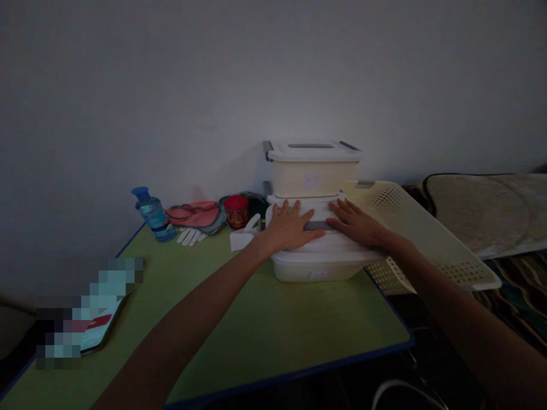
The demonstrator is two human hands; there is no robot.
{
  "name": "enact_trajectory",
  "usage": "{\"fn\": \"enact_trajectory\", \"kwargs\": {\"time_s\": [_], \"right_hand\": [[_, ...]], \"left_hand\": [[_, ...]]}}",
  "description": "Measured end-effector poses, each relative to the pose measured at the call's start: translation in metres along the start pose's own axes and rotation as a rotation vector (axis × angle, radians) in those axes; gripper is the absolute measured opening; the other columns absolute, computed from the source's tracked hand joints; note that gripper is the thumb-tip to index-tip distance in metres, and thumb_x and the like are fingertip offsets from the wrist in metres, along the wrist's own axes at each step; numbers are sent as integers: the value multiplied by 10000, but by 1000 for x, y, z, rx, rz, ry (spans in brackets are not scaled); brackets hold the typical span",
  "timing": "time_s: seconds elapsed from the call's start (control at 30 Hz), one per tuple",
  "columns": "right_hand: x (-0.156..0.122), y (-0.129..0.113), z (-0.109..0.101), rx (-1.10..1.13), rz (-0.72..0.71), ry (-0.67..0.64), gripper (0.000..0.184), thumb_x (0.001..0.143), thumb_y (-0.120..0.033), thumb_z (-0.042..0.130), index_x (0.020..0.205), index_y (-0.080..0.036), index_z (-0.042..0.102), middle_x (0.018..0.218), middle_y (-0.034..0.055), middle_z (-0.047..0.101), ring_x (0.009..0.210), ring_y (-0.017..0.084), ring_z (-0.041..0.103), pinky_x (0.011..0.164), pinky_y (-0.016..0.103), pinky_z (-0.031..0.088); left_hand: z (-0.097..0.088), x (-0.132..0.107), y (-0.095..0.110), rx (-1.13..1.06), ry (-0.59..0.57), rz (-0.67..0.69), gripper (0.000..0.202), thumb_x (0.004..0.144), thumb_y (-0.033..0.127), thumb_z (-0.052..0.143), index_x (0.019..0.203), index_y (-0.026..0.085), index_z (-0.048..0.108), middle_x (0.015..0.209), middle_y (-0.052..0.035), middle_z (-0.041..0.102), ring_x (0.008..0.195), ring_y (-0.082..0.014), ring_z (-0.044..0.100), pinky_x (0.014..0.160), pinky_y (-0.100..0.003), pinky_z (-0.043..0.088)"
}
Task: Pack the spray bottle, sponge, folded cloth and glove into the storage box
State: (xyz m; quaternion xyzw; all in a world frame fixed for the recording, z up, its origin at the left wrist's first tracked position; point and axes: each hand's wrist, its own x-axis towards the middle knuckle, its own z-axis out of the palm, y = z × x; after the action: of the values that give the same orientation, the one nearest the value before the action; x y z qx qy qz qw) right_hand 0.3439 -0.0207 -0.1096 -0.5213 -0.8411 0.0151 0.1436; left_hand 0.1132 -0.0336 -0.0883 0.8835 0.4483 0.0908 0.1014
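A low storage box [299, 270] with a white lid stands on the green table. Flat on the left part of that lid lies my left hand [293, 225], fingers spread. My right hand [356, 222] rests on the lid's right part, its fingers also stretched out. Between the hands a grey handle [320, 225] shows on the lid. Right behind, another white-lidded storage box [316, 176] with grey latches sits on top of a further box, whose lower part is hidden by the front one.
A large cream perforated basket [427, 239] leans right of the table [273, 336]. Left of the boxes are a red cup [236, 212], white gloves [192, 235], red and grey cloth [196, 214] and a blue bottle [154, 215]. A phone [100, 324] lies front left.
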Motion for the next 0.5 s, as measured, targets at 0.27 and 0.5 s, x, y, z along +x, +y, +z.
{"fn": "enact_trajectory", "kwargs": {"time_s": [0.27, 0.5], "right_hand": [[5, -1, -1, -37, 114, -42, 555, 812, -543, 400, 1297, -275, 426, 1375, 26, 411, 1330, 278, 223, 1093, 486, 188], [5, -7, -6, -3, 162, -47, 627, 794, -598, 375, 1307, -241, 423, 1383, 54, 396, 1324, 291, 233, 1082, 498, 199]], "left_hand": [[3, 5, -4, -96, 18, 4, 734, 755, 681, 385, 1350, 254, 347, 1474, -105, 188, 1336, -408, 66, 1031, -602, 34], [0, 3, -5, -74, -8, 14, 742, 768, 688, 346, 1370, 257, 302, 1479, -106, 156, 1344, -381, 52, 1047, -567, 43]]}}
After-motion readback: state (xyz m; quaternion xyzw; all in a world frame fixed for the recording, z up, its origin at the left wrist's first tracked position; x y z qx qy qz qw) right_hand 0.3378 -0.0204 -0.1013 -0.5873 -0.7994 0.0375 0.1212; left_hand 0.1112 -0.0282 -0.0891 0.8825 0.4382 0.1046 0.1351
